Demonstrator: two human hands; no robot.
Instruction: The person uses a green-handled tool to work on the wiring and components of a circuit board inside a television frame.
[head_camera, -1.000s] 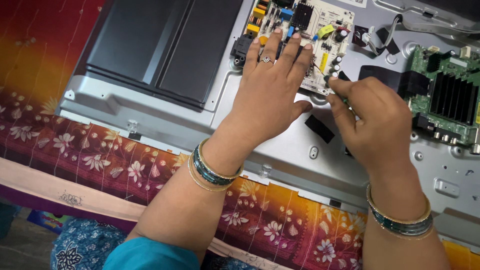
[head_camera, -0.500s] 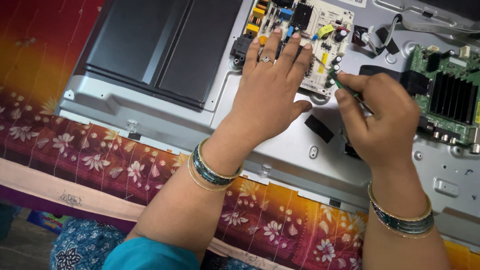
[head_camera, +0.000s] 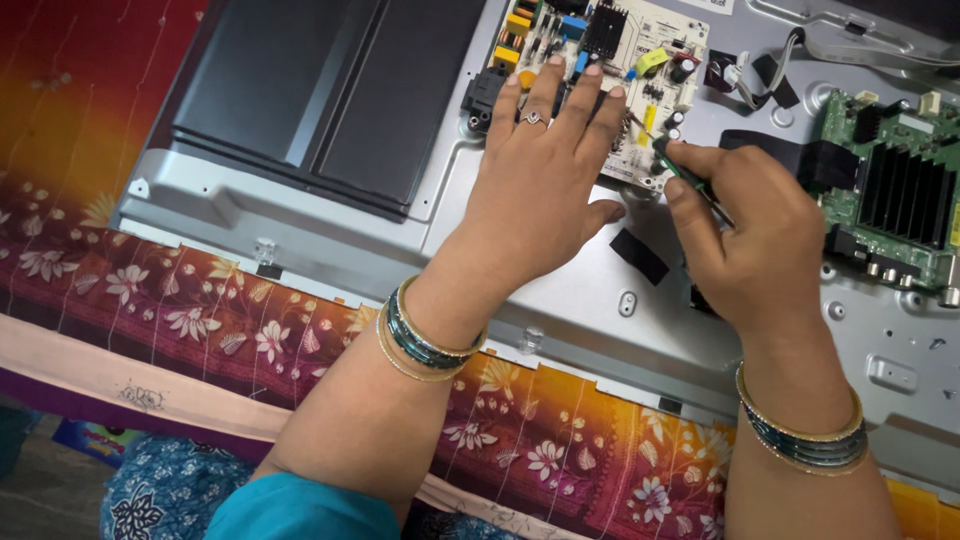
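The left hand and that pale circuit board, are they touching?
Touching: the head view shows the left hand lying flat, its fingers resting on the pale circuit board.

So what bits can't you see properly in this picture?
Head view only:
- The tip of the screwdriver: the right hand wraps the tool, so what it touches stays hidden.
- The lower part of the pale circuit board: the left hand lies flat over it.
- The green circuit board: cut off by the right edge.
- The grey metal panel: its top runs off the frame.
- The tiny parts on both boards: too small to tell.
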